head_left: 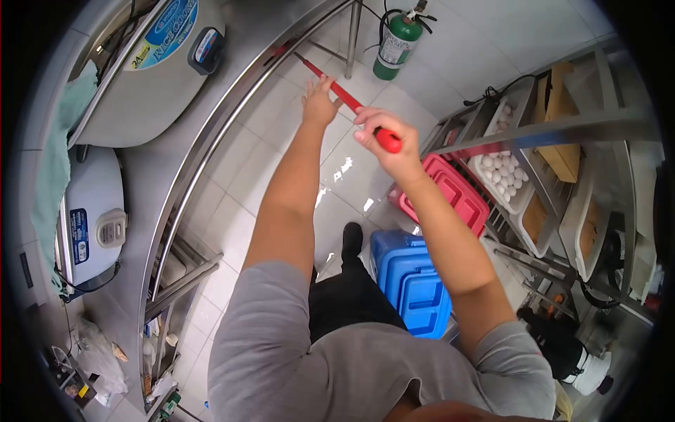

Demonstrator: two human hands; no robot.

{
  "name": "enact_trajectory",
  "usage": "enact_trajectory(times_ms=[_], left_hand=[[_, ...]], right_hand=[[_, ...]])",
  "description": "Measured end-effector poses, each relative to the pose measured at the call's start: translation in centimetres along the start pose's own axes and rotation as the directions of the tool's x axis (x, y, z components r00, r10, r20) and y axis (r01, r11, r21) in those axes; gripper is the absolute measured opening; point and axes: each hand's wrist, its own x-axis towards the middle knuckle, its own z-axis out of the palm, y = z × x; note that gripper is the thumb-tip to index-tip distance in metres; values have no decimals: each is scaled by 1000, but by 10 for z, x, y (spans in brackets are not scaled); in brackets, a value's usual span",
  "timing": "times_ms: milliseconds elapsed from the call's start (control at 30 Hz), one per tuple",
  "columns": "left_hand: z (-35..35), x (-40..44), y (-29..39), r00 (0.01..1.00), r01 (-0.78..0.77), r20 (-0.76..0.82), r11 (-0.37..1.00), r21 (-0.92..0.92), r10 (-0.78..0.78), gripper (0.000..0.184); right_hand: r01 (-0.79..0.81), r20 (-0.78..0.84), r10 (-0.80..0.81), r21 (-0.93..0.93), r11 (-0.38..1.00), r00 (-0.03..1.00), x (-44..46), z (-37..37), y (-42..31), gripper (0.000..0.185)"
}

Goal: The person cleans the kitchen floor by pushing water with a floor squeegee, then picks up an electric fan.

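A long red pole (344, 96) slants from the centre up to the left, its far end passing near the steel counter's edge. My right hand (389, 144) is wrapped round the pole close to its rounded red end. Farther along, my left hand (320, 103) lies against the pole with its fingers spread, some of them partly behind it. Whether the left palm bears on the pole cannot be made out. Under the hands is a white tiled floor (278, 158) with bright reflections.
A steel counter (140, 190) with rice cookers (158, 91) curves along the left. A green fire extinguisher (398, 46) stands by the wall. Blue bins (422, 299) and red bins (457, 193) are at the right, beside a rack with a tray of eggs (500, 172).
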Motion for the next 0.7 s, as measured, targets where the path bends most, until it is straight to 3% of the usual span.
enact_trajectory(times_ms=[67, 167, 233, 267, 300, 333, 400, 467, 533, 600, 633, 667, 700], left_hand=[[8, 5, 11, 999, -41, 23, 977, -209, 47, 39], [-38, -19, 79, 993, -113, -67, 888, -447, 93, 28], [-96, -47, 142, 989, -143, -115, 765, -628, 91, 24], [-114, -62, 163, 967, -255, -190, 736, -628, 173, 28], [-123, -72, 176, 913, -407, -296, 679, -611, 281, 29], [-138, -78, 183, 882, -472, -318, 664, -580, 349, 29], [-158, -78, 192, 802, -597, -357, 620, -509, 479, 28], [-160, -70, 180, 793, -609, -376, 642, -465, 480, 26], [-151, -55, 141, 797, -604, -290, 703, -375, 530, 21], [-99, -33, 70, 919, -369, -281, 853, -369, 276, 19], [-58, -25, 16, 961, -214, -246, 911, -353, 130, 21], [-32, -25, -20, 977, -56, -213, 942, -330, -17, 24], [-32, -33, -17, 983, -18, -180, 939, -344, -47, 26]], right_hand=[[-50, -131, 72, 168, 984, 989, 7, -21, -10, 15], [-116, -177, 114, 0, 993, 978, 4, -70, -108, 11], [238, -101, -236, 6, 971, 967, 3, -95, -174, 8], [333, 41, -330, -83, 939, 943, -7, -123, -199, 8], [465, -40, -464, 118, 877, 885, -11, -126, -213, 10], [481, 22, -510, 301, 824, 860, -15, -143, -226, 26], [464, 41, -534, 442, 768, 845, -25, -160, -239, 35], [489, 76, -581, 459, 742, 810, -24, -160, -240, 34], [408, 64, -465, 382, 829, 883, -21, -139, -203, 26], [96, 39, -109, 244, 965, 993, -13, -98, -134, 19], [-86, -118, 109, 184, 979, 987, 0, -48, -107, 13], [-136, 50, 126, 340, 930, 991, 3, -23, -50, 14], [-101, 3, 107, 350, 931, 994, -2, -21, -49, 14]])
